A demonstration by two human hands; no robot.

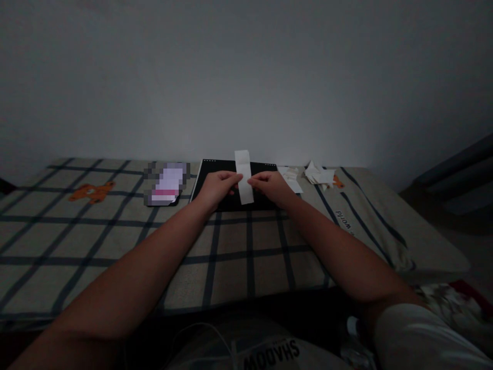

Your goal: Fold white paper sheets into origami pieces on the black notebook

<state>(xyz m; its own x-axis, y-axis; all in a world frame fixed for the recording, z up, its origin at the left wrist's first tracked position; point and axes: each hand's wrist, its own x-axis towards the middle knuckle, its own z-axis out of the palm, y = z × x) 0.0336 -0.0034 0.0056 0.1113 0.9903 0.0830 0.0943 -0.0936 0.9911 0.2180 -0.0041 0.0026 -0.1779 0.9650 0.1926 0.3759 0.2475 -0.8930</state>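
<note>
A strip of white paper point(244, 191) stands lengthwise between my two hands, held above a flat black board or folder point(215, 167). My left hand point(221, 186) pinches its left edge between thumb and fingers. From the other side, my right hand point(269, 184) pinches the right edge at about the same height. Beside my right hand lies a loose piece of white paper point(291, 180). A crumpled heap of white paper point(318, 173) sits farther right.
Left of the black board lies a phone point(167, 182) with its lit screen blurred out. A checked cloth point(115, 231) with orange bear prints covers the surface, which meets a plain wall point(239, 77) at the back. A clear bottle point(354, 341) is low at the right.
</note>
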